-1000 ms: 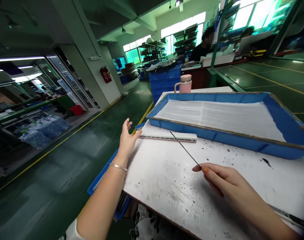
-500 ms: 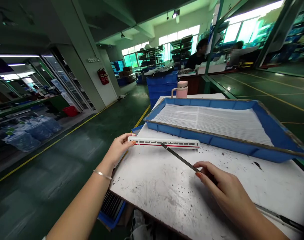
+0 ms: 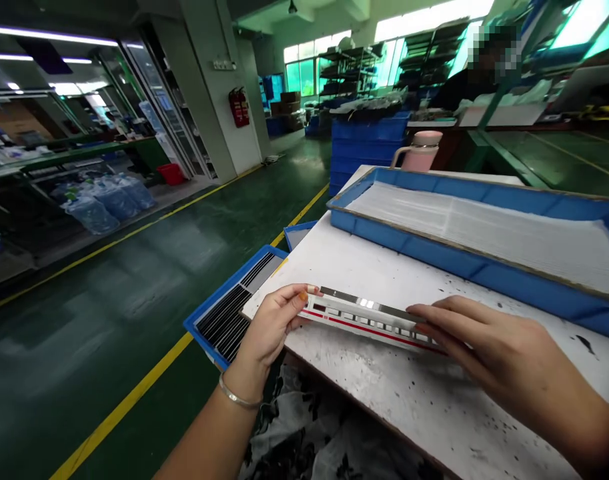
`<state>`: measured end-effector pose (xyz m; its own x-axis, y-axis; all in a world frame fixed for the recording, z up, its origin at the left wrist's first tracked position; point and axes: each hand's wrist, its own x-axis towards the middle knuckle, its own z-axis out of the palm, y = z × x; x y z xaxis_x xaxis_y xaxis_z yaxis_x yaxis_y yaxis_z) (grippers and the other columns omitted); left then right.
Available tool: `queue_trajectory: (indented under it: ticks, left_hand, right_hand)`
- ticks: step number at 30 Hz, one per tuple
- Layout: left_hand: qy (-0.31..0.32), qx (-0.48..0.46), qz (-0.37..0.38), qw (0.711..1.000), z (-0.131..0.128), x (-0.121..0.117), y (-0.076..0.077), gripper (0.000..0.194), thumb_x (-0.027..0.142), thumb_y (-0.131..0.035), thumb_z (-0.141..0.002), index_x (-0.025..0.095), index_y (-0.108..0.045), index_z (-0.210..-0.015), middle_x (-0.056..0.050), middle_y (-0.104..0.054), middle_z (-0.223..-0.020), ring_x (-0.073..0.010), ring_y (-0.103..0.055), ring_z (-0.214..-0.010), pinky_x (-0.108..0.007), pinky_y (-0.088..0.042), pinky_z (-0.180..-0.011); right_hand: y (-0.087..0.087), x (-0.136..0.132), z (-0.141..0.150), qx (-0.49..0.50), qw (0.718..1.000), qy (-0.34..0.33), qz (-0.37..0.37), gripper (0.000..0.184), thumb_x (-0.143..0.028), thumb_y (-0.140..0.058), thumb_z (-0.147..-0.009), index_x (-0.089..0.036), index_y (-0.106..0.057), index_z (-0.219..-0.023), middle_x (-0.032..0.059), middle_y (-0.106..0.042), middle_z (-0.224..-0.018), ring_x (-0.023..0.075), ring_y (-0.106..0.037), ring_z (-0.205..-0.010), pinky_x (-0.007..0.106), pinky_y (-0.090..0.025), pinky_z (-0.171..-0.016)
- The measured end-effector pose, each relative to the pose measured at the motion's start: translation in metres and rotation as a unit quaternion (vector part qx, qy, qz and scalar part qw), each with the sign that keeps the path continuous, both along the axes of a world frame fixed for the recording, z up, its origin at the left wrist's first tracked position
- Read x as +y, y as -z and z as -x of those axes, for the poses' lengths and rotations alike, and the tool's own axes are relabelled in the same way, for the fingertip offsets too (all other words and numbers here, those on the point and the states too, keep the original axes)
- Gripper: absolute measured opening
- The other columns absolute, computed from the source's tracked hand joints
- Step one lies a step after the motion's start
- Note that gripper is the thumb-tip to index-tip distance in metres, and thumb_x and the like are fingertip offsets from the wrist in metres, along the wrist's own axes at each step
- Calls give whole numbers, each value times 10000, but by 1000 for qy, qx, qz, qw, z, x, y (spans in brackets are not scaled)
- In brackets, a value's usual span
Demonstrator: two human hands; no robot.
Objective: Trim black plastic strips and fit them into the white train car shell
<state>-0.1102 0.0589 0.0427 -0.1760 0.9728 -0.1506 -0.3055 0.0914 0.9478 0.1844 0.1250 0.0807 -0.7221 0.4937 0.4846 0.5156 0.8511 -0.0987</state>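
Left hand [image 3: 271, 321] gripped one end of the shell [image 3: 368, 328]. Right hand [image 3: 504, 340] pinched the strip [image 3: 368, 305] along the shell's upper edge. Tray [image 3: 409, 244] stood beyond.

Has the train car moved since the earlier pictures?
Yes: the train car has moved away from the tray, toward the near edge of the table.
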Motion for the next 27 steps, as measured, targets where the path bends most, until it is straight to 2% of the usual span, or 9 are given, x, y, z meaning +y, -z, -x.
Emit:
queue_trajectory:
  ticks: [4,10,15,19,27]
  left_hand:
    - [4,-24,5,1000,1,-5,6,316,431,-703,-852,148,-719,-993,-85,-724,-957,-183,-686,-823,-317,-593,-782]
    - [6,18,9,1000,0,-9,9,367,491,-663,-862,168,-723,-1025,-119,-682,-1176,-185,-640,-806,-309,-598,-678]
    - [-16,58,-8,998,-2,-10,8,360,498,-668,-852,171,-744,-979,-117,-717,-998,-174,-582,-689,-266,-510,-549]
    - [-22,80,-8,997,-3,-9,7,352,491,-642,-876,177,-754,-991,-88,-711,-907,-117,-467,-556,-244,-426,-487]
    - [-22,82,-13,996,-2,-8,9,294,444,-638,-898,181,-754,-960,-86,-732,-1025,-151,-576,-718,-246,-473,-637]
  right_hand:
    - [13,4,-5,-29,999,-15,-5,290,-288,-501,-983,-264,-616,-1248,63,-696,-1064,206,-701,-785,283,-520,-573]
    - [25,-2,-12,-23,999,-6,31,344,-284,-532,-943,-323,-634,-1269,46,-701,-1042,229,-702,-789,295,-509,-555]
    - [27,-7,-8,-9,996,20,84,386,-289,-525,-935,-417,-613,-1289,16,-698,-1075,255,-704,-851,331,-532,-607]
    - [28,-6,-9,-22,995,24,98,408,-289,-516,-935,-433,-593,-1309,10,-690,-1089,248,-699,-882,329,-535,-632]
    - [32,-9,-13,-38,994,40,93,431,-302,-513,-961,-476,-533,-1355,22,-677,-1090,220,-689,-883,326,-529,-682]
